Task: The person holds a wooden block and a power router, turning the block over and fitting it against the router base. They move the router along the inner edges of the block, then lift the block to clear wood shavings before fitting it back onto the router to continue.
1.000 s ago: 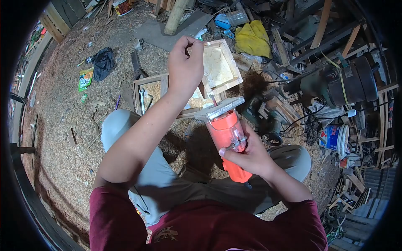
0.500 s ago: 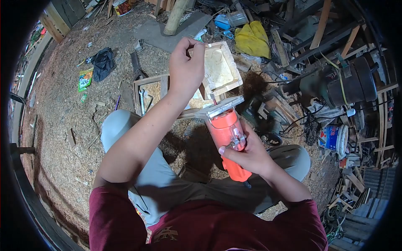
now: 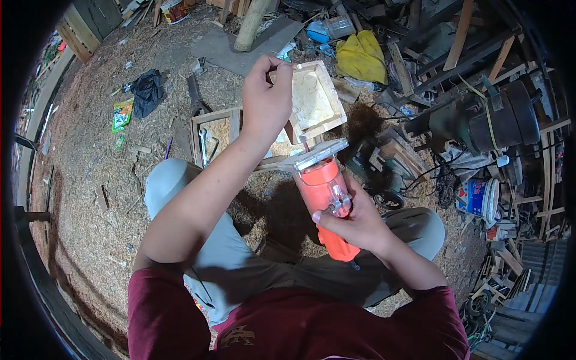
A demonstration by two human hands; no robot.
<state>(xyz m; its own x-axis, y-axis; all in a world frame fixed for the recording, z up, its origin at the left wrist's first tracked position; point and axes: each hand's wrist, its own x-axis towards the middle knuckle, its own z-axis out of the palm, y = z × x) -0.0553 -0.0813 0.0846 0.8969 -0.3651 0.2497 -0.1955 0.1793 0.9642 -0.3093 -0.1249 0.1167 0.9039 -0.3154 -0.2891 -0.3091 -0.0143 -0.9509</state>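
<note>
1. Left hand (image 3: 264, 102): grip closed over the top left rim of the box (image 3: 315, 96), thumb and fingers pinching the wall. This holds the box up off the floor and tilted, open face toward the camera, so its lower rim is free.
2. Right hand (image 3: 357, 225): grip wrapped round the body of the router (image 3: 324, 192), below the box. The clear base (image 3: 315, 155) is turned up at the box and the bit (image 3: 304, 143) is just at its lower corner. Contact cannot be told.
3. Wooden frame (image 3: 210, 129): flat on the floor, left of and under the box.
4. Yellow cloth (image 3: 362, 55): right of the box, near.
5. Bucket (image 3: 480, 197): well right of the box, lower.
6. Floor (image 3: 90, 198): sawdust all round.
</note>
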